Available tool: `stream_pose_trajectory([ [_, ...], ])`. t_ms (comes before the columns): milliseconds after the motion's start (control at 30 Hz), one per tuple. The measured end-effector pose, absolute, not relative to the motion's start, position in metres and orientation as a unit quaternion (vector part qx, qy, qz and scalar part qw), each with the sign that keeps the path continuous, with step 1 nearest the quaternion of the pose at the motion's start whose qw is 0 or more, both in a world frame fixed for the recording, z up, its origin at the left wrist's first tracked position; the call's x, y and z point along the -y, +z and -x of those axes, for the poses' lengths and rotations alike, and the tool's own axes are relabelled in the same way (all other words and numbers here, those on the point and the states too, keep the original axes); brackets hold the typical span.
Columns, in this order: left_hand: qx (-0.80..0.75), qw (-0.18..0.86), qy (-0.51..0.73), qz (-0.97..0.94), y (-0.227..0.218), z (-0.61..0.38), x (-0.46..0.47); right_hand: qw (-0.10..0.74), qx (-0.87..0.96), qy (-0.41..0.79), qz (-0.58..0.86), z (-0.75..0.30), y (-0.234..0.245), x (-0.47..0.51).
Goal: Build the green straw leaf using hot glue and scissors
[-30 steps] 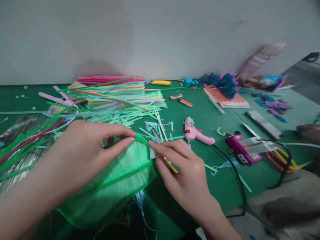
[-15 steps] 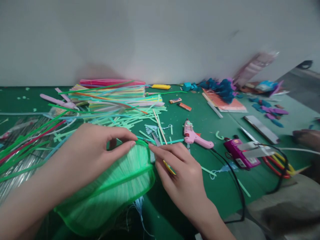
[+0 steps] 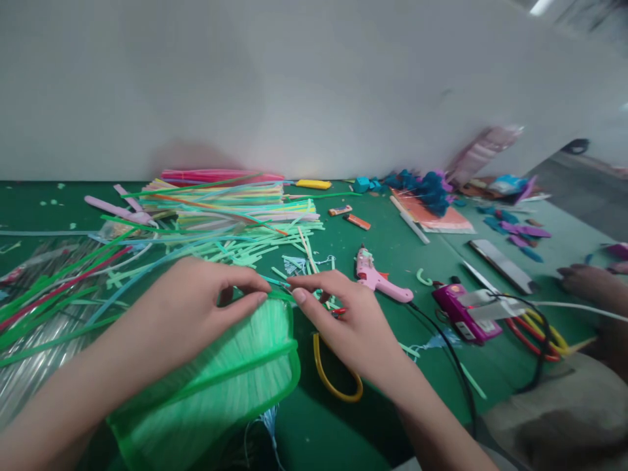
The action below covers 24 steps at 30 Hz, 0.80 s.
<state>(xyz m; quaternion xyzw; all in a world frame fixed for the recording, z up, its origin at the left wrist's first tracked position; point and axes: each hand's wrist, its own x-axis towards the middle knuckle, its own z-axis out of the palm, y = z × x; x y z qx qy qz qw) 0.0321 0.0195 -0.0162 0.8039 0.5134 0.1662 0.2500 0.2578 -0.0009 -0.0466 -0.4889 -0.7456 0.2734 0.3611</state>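
A green, translucent, leaf-like piece with thick fuzzy edging (image 3: 245, 366) tilts up in front of me over the table. My left hand (image 3: 220, 294) pinches its upper edge between thumb and forefinger. Close beside it, my right hand (image 3: 338, 314) has thumb and forefinger together at the upper right corner of the edging. What exactly lies between those right fingertips is too small to make out. Below the right hand shows a yellow handle loop of scissors (image 3: 360, 392), with a bit of red above it; the palm hides the rest. A light blue tassel (image 3: 269, 422) hangs by the leaf's lower edge.
A pink glue gun (image 3: 380, 281) lies to the right, its black cord running to a purple power strip (image 3: 464, 314). Pipe cleaners (image 3: 235, 203) are heaped at the back left. Two lighters, a phone (image 3: 503, 265) and larger scissors lie about. Another person's hand (image 3: 591, 281) is at right.
My right hand has shifted slightly up and left, closer to my left fingertips. The scissors' yellow loop now shows below it; before, a blade showed near the fingertips.
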Motion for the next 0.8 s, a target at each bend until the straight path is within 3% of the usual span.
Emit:
stream_pose_trajectory([
  [167, -0.503, 0.266, 0.155, -0.807, -0.015, -0.032, -0.018, 0.332, 0.718, 0.389, 0.473, -0.253, -0.041, -0.013],
  [467, -0.521, 0.261, 0.153, -0.798, -0.016, -0.031, -0.022, 0.507, 0.651, 0.297, 0.48, -0.289, -0.039, 0.014],
  [633, -0.521, 0.257, 0.163, -0.797, -0.015, -0.029, -0.021, 0.452, 0.673, 0.196, 0.552, -0.287, -0.056, 0.034],
  [800, -0.538, 0.231, 0.181, -0.791, -0.015, -0.03, -0.018, 0.462, 0.682, 0.103, 0.558, -0.245, -0.072, 0.039],
])
